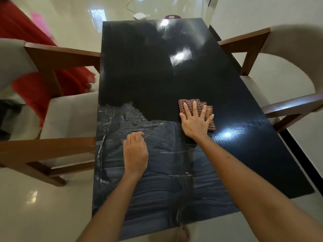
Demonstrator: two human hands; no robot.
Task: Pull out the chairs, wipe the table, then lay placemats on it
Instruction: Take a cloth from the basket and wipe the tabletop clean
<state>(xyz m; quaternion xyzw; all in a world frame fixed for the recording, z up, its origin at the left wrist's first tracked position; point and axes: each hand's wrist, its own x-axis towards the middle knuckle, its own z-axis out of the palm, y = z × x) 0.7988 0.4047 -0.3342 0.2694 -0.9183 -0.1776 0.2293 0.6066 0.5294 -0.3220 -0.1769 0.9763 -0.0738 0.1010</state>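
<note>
Flat palm on a checked cloth, glossy black table.

The right hand (pixel 195 119) presses a folded, woven checked cloth (pixel 193 106) with fingers spread straight on the rectangular table (pixel 139 67); the left hand (pixel 135 152) rests knuckles-down beside it, fingers curled on nothing. Cushioned wooden-armed chairs (pixel 57 116) stand pulled out either side.

The counter (pixel 218 70) is glossy black with white glints, its near part showing streaky bluish-grey. The cloth (pixel 187 104) is checked in dull red and brown. Both chairs (pixel 70 112) have cream cushions and reddish-brown wooden frames. The floor (pixel 35 206) is shiny cream; a red fabric (pixel 31 88), perhaps pleated, hangs at left
</note>
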